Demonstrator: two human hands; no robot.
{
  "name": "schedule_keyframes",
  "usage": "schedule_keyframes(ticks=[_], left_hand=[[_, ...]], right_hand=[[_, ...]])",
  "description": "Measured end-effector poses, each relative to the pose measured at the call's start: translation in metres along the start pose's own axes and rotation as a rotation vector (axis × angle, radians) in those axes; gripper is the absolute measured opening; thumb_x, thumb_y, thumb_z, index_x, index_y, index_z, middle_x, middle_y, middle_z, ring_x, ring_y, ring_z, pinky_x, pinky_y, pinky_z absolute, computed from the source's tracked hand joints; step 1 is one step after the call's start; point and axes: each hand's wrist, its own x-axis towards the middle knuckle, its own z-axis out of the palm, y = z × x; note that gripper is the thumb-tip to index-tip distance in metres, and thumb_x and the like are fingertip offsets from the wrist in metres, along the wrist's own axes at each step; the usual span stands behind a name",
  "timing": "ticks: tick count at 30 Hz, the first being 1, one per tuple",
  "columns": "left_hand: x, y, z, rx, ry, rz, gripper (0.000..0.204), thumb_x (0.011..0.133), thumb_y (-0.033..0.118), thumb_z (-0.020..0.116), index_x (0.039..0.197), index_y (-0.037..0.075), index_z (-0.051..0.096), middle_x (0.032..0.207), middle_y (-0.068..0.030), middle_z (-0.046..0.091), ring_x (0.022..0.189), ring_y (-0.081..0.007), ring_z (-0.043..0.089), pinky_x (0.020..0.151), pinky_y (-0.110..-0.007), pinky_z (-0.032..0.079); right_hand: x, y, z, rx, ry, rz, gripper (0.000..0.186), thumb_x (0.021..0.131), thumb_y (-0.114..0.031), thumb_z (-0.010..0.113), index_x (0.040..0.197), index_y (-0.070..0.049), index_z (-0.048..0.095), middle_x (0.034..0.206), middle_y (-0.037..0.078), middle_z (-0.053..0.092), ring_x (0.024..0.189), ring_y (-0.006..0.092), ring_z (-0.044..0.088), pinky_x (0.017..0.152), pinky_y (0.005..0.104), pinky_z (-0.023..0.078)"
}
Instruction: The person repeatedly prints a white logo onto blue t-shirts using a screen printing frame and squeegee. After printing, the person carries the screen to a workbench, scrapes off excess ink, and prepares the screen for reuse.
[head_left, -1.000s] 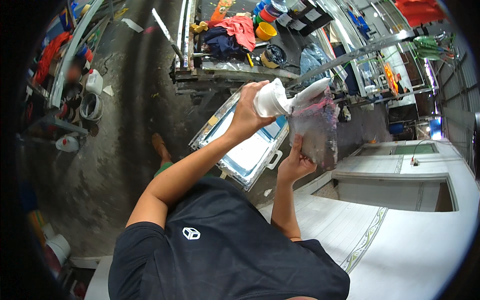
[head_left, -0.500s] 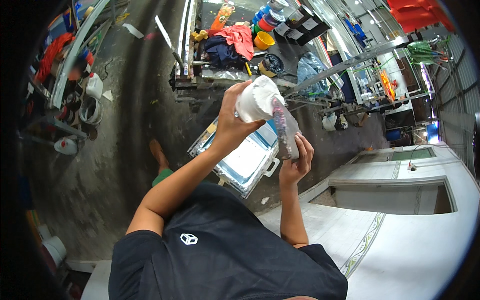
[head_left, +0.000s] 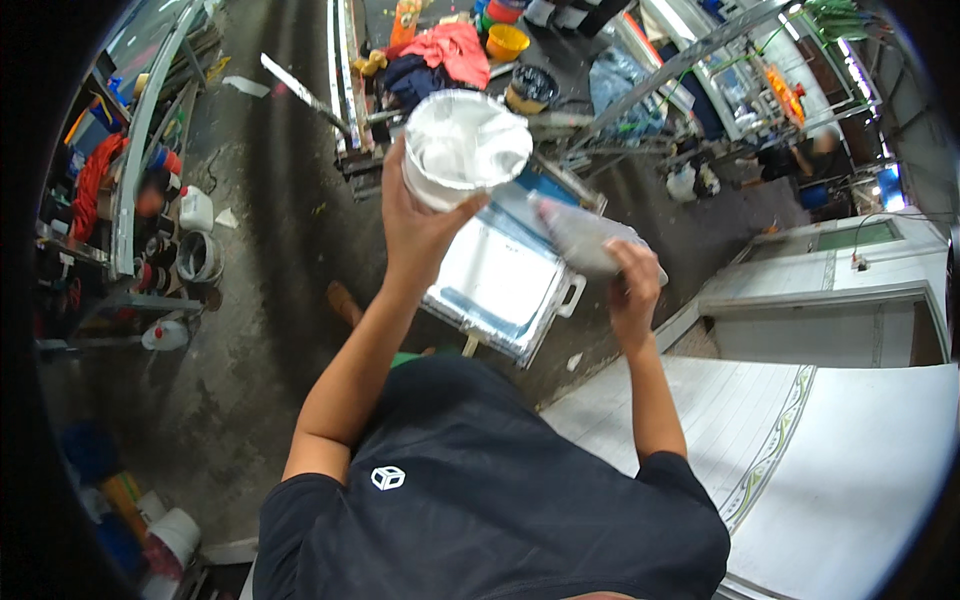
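Observation:
My left hand point(head_left: 415, 235) grips a round white tub point(head_left: 425, 187) from its near side, thumb along the wall. White paste point(head_left: 465, 145) lies inside and smears the rim; the tub's opening faces me. To the right, my right hand point(head_left: 633, 290) is closed on a flat whitish scraper point(head_left: 585, 240) with pinkish stains, slightly blurred. Its tip is near the tub but apart from it. Below both hands is a rectangular framed screen point(head_left: 500, 270) with a white middle, blue bands and a pale handle point(head_left: 571, 296). The tub and scraper hide part of it.
Ahead stands a cluttered worktable with red cloth point(head_left: 450, 52), a yellow bowl point(head_left: 507, 42) and a dark-stained pot point(head_left: 531, 88). A metal rack point(head_left: 125, 200) and white jug point(head_left: 196, 207) are at left. A white panelled surface point(head_left: 690, 420) lies at right. Someone is in the far right background.
The tub has moved left and tipped so its inside shows. The scraper has come away from the tub's mouth and moved right with my right hand.

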Motion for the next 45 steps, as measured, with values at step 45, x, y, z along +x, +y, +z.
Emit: schedule_keyframes(ticks=[45], left_hand=[[-0.004,-0.016,0.075,0.385,-0.291,0.289,0.098,0.059,-0.004,0.084,0.144,0.01,0.037,0.143,-0.0176,0.037,0.137,-0.0374,0.037,0.116,-0.045,0.033]], right_hand=[[0.002,-0.048,0.004,1.01,0.758,0.681,0.041,0.087,0.001,0.077,0.124,-0.004,0.06,0.12,0.003,0.065,0.107,0.0138,0.06,0.099,0.0319,0.046]])
